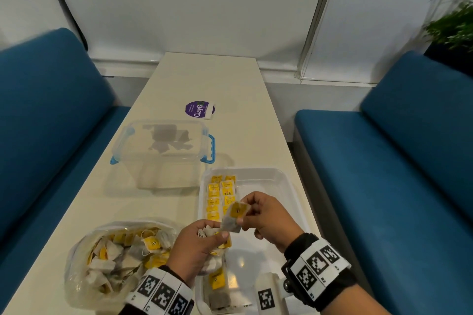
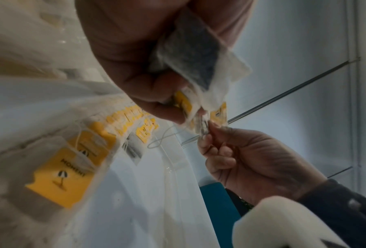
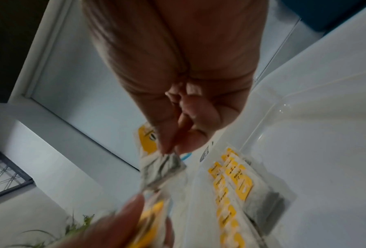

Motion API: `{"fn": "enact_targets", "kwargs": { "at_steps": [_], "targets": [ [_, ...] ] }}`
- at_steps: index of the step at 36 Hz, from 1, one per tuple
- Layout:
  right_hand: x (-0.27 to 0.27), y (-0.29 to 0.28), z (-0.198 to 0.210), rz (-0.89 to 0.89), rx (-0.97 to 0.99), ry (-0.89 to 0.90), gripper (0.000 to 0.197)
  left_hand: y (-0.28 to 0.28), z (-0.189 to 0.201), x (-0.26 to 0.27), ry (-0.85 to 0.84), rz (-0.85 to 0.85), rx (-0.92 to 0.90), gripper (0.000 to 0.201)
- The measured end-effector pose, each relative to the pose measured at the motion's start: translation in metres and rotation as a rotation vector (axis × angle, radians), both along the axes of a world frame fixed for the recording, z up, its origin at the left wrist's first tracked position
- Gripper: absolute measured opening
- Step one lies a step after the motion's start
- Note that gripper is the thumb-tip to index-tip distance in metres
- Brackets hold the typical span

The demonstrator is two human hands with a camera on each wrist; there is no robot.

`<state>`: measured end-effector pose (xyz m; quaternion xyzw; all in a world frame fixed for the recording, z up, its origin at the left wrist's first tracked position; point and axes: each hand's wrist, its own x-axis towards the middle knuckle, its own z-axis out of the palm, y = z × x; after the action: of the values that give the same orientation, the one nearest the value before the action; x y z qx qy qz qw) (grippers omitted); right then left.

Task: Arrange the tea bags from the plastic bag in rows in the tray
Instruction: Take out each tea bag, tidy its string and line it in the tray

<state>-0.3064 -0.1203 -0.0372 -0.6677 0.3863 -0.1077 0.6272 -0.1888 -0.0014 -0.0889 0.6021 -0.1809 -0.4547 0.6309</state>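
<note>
My left hand grips a bunch of tea bags with yellow tags above the near left part of the clear tray. My right hand pinches one tea bag by its edge, just above the left hand's bunch. In the left wrist view the left hand's bunch of tea bags meets the right hand. In the right wrist view the pinched tea bag hangs over the tray's rows of tea bags. Two rows lie along the tray's left side. The plastic bag of tea bags lies at the near left.
A clear lidded box with blue clips stands behind the plastic bag. A purple round sticker lies further back on the cream table. Blue benches flank the table. A plant is at the far right.
</note>
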Motion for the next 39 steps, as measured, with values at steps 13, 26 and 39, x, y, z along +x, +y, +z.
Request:
{"fn": "enact_targets", "kwargs": {
  "at_steps": [13, 26, 39],
  "targets": [
    [0.029, -0.038, -0.027, 0.174, -0.22, 0.535, 0.032, 0.001, -0.007, 0.001, -0.03, -0.04, 0.069, 0.03],
    [0.052, -0.03, -0.05, 0.23, -0.282, 0.628, 0.037, 0.004, -0.01, 0.003, -0.018, -0.055, 0.063, 0.03],
    [0.023, -0.026, -0.006, 0.14, -0.108, 0.28, 0.024, 0.006, 0.001, 0.004, 0.142, -0.034, -0.024, 0.049]
  ]
}}
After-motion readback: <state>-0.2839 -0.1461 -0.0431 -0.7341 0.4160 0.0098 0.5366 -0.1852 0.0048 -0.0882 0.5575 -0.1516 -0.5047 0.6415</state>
